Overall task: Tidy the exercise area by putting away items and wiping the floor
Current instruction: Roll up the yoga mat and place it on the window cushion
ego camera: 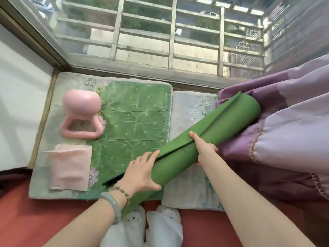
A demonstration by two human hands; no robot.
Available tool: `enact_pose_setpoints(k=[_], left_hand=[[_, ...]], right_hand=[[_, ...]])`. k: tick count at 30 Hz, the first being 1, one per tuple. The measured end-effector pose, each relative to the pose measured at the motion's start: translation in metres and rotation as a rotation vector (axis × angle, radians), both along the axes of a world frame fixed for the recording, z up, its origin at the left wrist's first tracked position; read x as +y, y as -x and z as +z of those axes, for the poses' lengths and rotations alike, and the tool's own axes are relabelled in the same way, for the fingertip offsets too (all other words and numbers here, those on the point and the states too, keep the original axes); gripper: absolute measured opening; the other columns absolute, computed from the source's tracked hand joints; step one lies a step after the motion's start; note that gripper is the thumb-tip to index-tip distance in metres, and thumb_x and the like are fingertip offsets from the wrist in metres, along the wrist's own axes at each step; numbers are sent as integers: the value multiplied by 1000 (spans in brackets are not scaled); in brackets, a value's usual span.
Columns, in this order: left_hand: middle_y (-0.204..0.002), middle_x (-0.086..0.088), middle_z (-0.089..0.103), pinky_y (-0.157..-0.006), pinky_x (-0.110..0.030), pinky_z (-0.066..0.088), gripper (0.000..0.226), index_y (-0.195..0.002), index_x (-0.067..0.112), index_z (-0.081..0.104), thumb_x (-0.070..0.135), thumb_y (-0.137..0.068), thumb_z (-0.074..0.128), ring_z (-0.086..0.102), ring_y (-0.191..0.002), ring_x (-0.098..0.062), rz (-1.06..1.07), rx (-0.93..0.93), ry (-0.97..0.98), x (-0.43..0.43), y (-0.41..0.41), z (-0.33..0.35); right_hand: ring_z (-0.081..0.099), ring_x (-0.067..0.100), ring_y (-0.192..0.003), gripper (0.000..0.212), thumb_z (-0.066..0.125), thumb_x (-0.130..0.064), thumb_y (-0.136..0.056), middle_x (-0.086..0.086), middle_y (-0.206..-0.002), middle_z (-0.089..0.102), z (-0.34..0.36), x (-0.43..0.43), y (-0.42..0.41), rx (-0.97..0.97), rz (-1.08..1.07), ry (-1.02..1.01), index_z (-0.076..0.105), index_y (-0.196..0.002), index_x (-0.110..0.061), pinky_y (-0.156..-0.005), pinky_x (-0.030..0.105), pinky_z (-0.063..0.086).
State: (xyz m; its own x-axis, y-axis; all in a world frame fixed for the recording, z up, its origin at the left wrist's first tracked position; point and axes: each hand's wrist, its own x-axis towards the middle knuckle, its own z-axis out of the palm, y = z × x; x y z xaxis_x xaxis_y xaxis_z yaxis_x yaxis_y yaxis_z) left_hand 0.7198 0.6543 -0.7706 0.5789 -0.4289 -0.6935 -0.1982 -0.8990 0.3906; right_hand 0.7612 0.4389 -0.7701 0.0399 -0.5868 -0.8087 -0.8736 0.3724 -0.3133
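A: A ledge under a barred window (pixel 142 32), padded with a green cushion (pixel 135 111) and a paler cushion (pixel 188 111) beside it, red floor (pixel 26 220) below. Where's the mat?

B: The rolled green yoga mat (pixel 231 118) lies slantwise across both cushions. Its far end is against the purple curtain (pixel 284 122), and its near end reaches past the cushions' front edge.

A: And the hands?

B: Both have hold of it. The left hand (pixel 142 173) wraps the near part of the roll, fingers over the top and thumb beneath. The right hand (pixel 204 148) clasps the middle, one finger on the loose outer flap.

A: How will it handle?

B: Light, I'd judge, soft enough to dent and grippy rather than slick. The flap is the trouble: it stands open along the roll and will likely spring loose if released. Keep one hand on that edge at mid-length and the other near an end, so the long roll doesn't sag.

A: What else needs putting away?

B: A pink kettlebell (pixel 81 111) lies on its side at the left, with a pink cloth (pixel 69 166) just in front of it. The kettlebell is probably heavy, so take it by the handle.
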Motion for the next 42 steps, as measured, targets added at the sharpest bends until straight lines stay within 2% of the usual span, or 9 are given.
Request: enact_pose_setpoints(k=[6, 9, 13, 16, 20, 27, 33, 37, 42], left_hand=[[-158, -14, 0, -112, -55, 19, 140, -138, 16, -35, 61, -63, 74, 12, -143, -35, -28, -190, -249, -32, 28, -16], [-154, -13, 13, -107, -52, 30, 136, -145, 18, -25, 52, -62, 77, 26, -137, -34, -10, -172, -250, -28, 6, -22], [-139, -4, 37, -100, -43, 41, 132, -148, 29, -3, 49, -47, 79, 45, -121, -27, 78, 139, -1, -1, -36, -27], [-122, 2, 53, -91, -37, 51, 128, -144, 37, 10, 37, -40, 85, 57, -106, -18, 294, 534, 196, 9, -51, -25], [-118, 2, 58, -88, -38, 54, 124, -144, 37, 12, 29, -45, 86, 61, -104, -17, 339, 755, 209, 7, -46, -34], [-157, 1, 3, -116, -41, 12, 116, -148, 32, -9, 40, -61, 67, 8, -143, -22, 282, 243, 75, -1, -14, -31], [-146, -16, 32, -105, -42, 34, 141, -150, 27, -9, 69, -45, 75, 36, -133, -30, 217, -148, -189, -14, 14, -31], [-137, -9, 38, -98, -41, 40, 130, -148, 31, -9, 59, -50, 72, 43, -122, -30, 183, -44, -129, -5, -8, -35], [-123, 0, 49, -93, -39, 46, 124, -141, 43, 4, 52, -43, 79, 52, -107, -21, 264, 261, 96, 26, -60, -28]], right_hand=[[53, 30, -113, 142, 84, -63, -24, 6, -137, 45, -20, -13, -5, 0, 23, -177, 24, -144, -17, -78, 46, 51], [51, 30, -119, 109, 83, -54, -54, 13, -140, 41, -5, -22, 6, -76, 61, -328, 29, -142, -17, -82, 42, 49], [36, 28, -132, 66, 74, -24, -77, 15, -142, 33, -5, -36, 24, -164, 20, -435, 40, -134, -17, -100, 43, 38], [55, 22, -101, 40, 73, -16, -74, 8, -113, 56, -5, -32, 25, -260, -47, -525, 56, -110, -15, -86, 37, 46], [59, 23, -103, 77, 82, -24, -53, 6, -117, 64, -10, -18, 19, -285, -87, -514, 54, -124, -19, -77, 38, 53], [51, 22, -111, 79, 81, -30, -68, -1, -128, 52, -27, 1, 20, -223, -46, -306, 36, -133, -26, -67, 40, 52], [55, 21, -109, 98, 84, -37, -63, -5, -126, 49, -25, 17, 0, -169, -5, -278, 21, -137, -26, -77, 44, 53], [47, 23, -126, 123, 87, -28, -56, 0, -142, 45, -32, 16, 0, -299, -136, -383, 3, -146, -32, -106, 50, 36], [40, 26, -131, 97, 73, -17, -78, 7, -143, 42, -31, 22, 11, -305, -182, -376, 8, -148, -28, -109, 53, 24]])
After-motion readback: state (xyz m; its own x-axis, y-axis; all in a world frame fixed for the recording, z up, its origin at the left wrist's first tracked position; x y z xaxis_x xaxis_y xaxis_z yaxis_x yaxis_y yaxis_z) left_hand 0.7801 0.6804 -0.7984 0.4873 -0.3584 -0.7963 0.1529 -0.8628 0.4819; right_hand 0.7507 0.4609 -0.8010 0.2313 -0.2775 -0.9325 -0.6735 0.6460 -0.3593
